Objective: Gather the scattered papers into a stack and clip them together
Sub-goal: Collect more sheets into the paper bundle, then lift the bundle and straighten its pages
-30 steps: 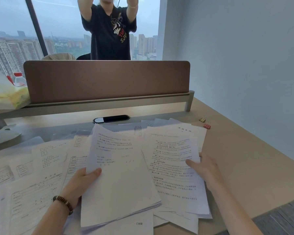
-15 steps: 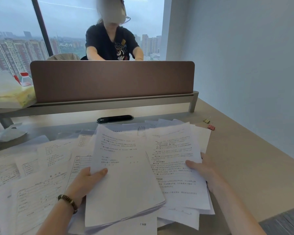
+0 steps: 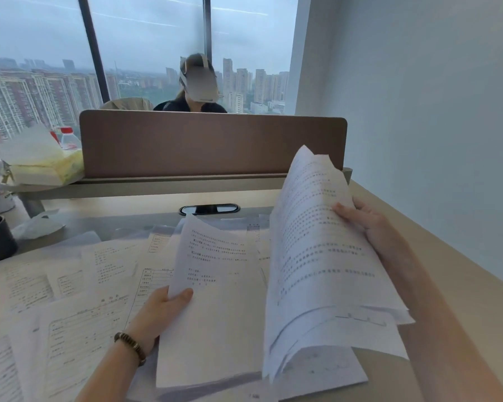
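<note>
Loose sheets (image 3: 70,285) lay left on the desk (image 3: 462,300) — a held stack (image 3: 215,300) right of them, the divider (image 3: 209,143) behind.

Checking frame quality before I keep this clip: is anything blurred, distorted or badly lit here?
Head view: the sheaf lifted by the right hand is motion-blurred, its print unreadable; text on the stack in the left hand is soft but visible. Wide-angle bending curves the desk edge. Daylight from the window is hazy and even, without harsh glare. The face opposite is masked.
</note>
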The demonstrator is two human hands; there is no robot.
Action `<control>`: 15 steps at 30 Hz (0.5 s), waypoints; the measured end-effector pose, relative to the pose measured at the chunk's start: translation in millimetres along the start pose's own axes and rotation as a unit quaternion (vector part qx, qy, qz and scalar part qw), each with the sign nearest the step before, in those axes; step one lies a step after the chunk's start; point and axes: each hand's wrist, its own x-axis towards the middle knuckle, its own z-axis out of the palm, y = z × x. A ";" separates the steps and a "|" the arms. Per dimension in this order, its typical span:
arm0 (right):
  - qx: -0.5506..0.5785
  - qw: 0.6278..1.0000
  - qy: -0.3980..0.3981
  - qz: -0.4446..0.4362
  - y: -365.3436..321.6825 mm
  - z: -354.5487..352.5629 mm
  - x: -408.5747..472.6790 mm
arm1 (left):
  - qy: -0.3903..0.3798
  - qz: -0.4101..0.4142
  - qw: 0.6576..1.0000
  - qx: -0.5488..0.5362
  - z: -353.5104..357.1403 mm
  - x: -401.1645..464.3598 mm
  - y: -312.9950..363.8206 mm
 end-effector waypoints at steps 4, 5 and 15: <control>-0.014 1.000 -0.009 0.020 11.6 5.5 4.0 | -0.017 -0.004 0.997 -0.079 3.8 -9.0 11.1; -0.045 0.999 0.009 0.026 19.3 5.9 5.6 | -0.027 -0.004 0.995 -0.098 4.4 -10.5 14.3; -0.181 0.973 0.012 0.140 118.5 12.4 21.3 | -0.079 0.017 0.980 -0.184 -1.6 -13.6 17.5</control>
